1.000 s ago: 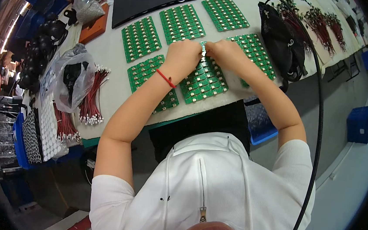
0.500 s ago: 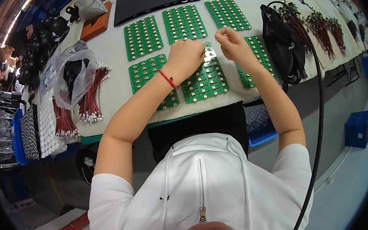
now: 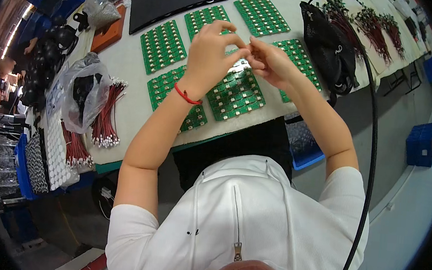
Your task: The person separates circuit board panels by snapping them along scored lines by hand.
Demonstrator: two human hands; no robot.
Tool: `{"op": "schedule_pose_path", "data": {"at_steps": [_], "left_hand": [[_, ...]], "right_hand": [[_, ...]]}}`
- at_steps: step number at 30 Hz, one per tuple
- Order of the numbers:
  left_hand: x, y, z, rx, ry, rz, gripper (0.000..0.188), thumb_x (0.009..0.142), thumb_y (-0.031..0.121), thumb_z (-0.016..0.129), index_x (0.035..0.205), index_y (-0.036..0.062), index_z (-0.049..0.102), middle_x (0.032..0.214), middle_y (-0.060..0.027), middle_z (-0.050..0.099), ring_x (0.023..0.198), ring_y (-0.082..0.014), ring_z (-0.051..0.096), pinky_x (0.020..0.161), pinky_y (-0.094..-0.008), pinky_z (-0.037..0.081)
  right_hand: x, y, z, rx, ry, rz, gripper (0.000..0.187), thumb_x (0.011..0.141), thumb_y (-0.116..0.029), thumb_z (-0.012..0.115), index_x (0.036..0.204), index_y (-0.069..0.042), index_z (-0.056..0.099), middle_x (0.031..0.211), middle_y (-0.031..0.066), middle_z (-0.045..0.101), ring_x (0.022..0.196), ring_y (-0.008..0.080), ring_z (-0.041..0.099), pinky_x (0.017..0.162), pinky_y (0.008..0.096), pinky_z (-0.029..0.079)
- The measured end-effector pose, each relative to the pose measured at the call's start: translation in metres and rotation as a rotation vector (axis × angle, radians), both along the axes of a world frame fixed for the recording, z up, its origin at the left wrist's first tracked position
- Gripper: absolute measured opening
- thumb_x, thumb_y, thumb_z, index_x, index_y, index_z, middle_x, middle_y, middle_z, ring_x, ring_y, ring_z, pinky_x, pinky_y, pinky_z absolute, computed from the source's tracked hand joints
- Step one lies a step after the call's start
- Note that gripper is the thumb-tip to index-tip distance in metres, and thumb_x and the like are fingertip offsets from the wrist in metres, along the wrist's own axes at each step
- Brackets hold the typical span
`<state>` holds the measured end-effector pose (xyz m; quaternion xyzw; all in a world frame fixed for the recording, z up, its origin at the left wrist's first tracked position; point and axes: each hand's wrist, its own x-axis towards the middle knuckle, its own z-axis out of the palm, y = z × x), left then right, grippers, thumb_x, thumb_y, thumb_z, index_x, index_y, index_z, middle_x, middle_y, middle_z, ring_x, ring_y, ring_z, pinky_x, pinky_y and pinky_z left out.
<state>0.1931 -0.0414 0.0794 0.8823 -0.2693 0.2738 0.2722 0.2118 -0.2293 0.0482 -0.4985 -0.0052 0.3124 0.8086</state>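
My left hand (image 3: 210, 56), with a red cord bracelet (image 3: 187, 95) at its wrist, is raised over the green circuit board panels. Its thumb and index finger curve toward each other, and their tips meet the fingertips of my right hand (image 3: 273, 64). That hand is closed in a pinch. Whatever lies between the fingertips is too small or hidden to make out. Right below both hands lies a circuit board panel (image 3: 237, 98) with rows of small pale parts; its far end is partly covered by the hands. Another panel (image 3: 161, 86) lies partly under my left forearm.
More green panels (image 3: 164, 45) lie around the white table (image 3: 130, 55). A black folder (image 3: 176, 0) lies at the far side, a black mesh bag (image 3: 329, 47) at the right. Red wire bundles (image 3: 107, 118) and a clear plastic bag (image 3: 83, 92) are at the left. A black cable (image 3: 371, 148) hangs at right.
My left hand has lifted off the middle panel and its fingers have spread from a fist-like curl. My right hand has moved down and left, so the fingertips of both hands meet.
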Motion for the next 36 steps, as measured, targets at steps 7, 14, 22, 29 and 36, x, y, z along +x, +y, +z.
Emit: {"op": "schedule_pose_path", "data": {"at_steps": [7,14,22,29,36], "left_hand": [[-0.004,0.008,-0.027,0.205,0.535,-0.004,0.019,0.082,0.026,0.073,0.090,0.0092,0.074,0.088,-0.0086,0.072,0.078,-0.0248,0.069,0.070,-0.0367,0.054],[0.001,0.003,-0.038,0.330,0.380,0.019,0.013,0.080,0.020,0.073,0.082,0.0071,0.074,0.076,-0.0120,0.071,0.071,-0.0290,0.070,0.067,-0.0400,0.055],[-0.006,0.002,-0.042,0.142,0.380,0.048,0.014,0.083,0.015,0.070,0.084,0.0019,0.072,0.078,-0.0164,0.070,0.071,-0.0319,0.070,0.070,-0.0401,0.055],[-0.038,-0.004,0.001,0.071,0.313,0.077,0.013,0.083,0.015,0.071,0.089,0.0042,0.071,0.091,-0.0148,0.071,0.090,-0.0310,0.068,0.079,-0.0406,0.053],[-0.097,-0.036,-0.004,0.137,0.225,-0.181,0.014,0.076,0.015,0.075,0.087,0.0079,0.071,0.092,-0.0095,0.060,0.100,-0.0302,0.057,0.094,-0.0475,0.043]], "right_hand": [[0.005,-0.010,-0.013,-0.936,-0.955,0.116,0.014,0.080,-0.014,0.073,0.089,-0.004,0.069,0.063,0.0069,0.057,0.055,0.0174,0.053,0.053,0.0347,0.042],[-0.003,0.000,-0.025,-1.215,-1.302,0.128,0.014,0.081,-0.009,0.067,0.093,-0.003,0.062,0.080,0.0164,0.068,0.079,0.0367,0.067,0.069,0.0481,0.053],[-0.017,-0.001,-0.028,-1.319,-1.508,0.141,0.023,0.079,-0.004,0.061,0.101,-0.005,0.053,0.080,0.0154,0.066,0.077,0.0364,0.066,0.063,0.0473,0.051],[-0.022,-0.004,0.001,-0.453,-0.571,-0.221,0.018,0.100,-0.017,0.048,0.093,-0.004,0.058,0.067,-0.0018,0.049,0.055,0.0079,0.042,0.049,0.0238,0.035],[-0.105,-0.001,-0.012,0.239,0.473,-0.077,0.025,0.106,-0.029,0.039,0.100,-0.012,0.056,0.066,-0.0059,0.048,0.047,0.0015,0.043,0.036,0.0170,0.029]]}}
